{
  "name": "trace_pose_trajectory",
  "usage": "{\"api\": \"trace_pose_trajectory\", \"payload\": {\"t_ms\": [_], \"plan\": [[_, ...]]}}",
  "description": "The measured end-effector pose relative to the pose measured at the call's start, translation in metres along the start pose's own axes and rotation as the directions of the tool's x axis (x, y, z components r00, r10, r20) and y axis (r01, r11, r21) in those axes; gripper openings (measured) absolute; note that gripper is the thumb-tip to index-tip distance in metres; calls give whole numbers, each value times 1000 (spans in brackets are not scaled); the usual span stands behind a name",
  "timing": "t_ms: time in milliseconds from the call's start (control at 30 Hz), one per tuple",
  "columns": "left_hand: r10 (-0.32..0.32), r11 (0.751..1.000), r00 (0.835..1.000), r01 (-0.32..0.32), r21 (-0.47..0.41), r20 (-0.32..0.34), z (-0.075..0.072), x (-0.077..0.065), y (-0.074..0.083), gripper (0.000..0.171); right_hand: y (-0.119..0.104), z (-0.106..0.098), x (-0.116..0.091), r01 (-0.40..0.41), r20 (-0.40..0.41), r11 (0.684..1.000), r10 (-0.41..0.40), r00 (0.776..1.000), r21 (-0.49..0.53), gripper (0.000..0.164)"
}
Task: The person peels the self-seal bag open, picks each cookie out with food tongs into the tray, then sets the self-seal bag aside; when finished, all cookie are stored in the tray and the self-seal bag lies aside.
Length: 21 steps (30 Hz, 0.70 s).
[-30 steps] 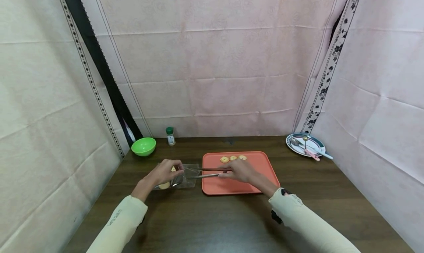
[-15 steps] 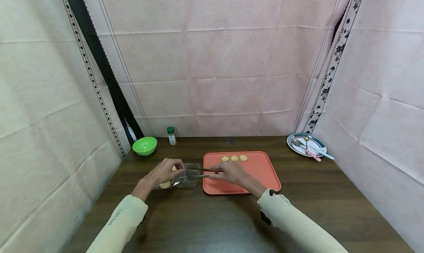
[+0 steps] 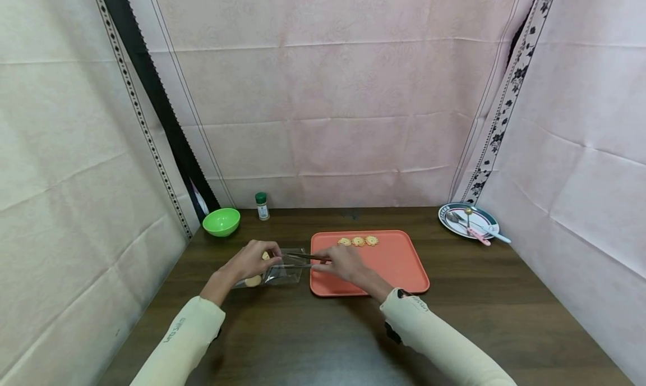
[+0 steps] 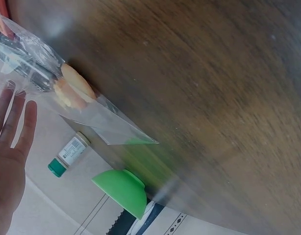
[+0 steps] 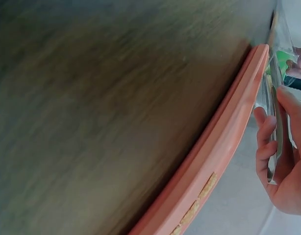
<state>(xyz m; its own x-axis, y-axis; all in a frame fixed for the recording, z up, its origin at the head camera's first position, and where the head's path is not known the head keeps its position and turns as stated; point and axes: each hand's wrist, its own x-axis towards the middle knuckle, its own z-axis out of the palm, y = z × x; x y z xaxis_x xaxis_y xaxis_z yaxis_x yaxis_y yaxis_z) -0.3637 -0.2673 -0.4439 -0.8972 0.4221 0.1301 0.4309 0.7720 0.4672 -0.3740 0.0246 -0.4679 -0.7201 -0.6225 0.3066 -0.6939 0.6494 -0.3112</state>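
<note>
My left hand (image 3: 254,260) pinches a clear plastic bag (image 3: 290,275) by its upper edge, left of the tray. Inside the bag lie round, pale cookies (image 4: 74,88), seen through the film in the left wrist view. My right hand (image 3: 345,263) grips metal tongs (image 5: 284,122) by their handle end, the arms spread and pointing left. The front of the tongs reaches into the bag's mouth, where film and glare partly hide the tips. Beneath my right hand is the coral tray (image 3: 391,271), with a row of 3 cookies (image 3: 358,241) along its far side.
A green bowl (image 3: 221,222) stands at the back left, with a green-capped shaker bottle (image 3: 262,206) beside it. At the back right, a rimmed plate (image 3: 449,224) holds a spoon and other utensils. Fabric walls enclose the wooden table (image 3: 303,341) at the back and sides.
My right hand has moved left with the tongs, carrying their front deeper into the bag. My left hand keeps its hold on the bag in nearly the same place.
</note>
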Motion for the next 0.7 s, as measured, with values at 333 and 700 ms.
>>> {"api": "trace_pose_trajectory", "payload": {"t_ms": [333, 700], "plan": [[-6, 1000, 1000, 6, -15, 6, -1, -1, 3, 6, 0, 6, 7, -35, 4, 999, 35, 999, 22, 34], [-2, 1000, 1000, 2, -16, 17, 0, -1, -1, 10, -3, 6, 11, -75, 17, 996, 74, 997, 47, 33]]}}
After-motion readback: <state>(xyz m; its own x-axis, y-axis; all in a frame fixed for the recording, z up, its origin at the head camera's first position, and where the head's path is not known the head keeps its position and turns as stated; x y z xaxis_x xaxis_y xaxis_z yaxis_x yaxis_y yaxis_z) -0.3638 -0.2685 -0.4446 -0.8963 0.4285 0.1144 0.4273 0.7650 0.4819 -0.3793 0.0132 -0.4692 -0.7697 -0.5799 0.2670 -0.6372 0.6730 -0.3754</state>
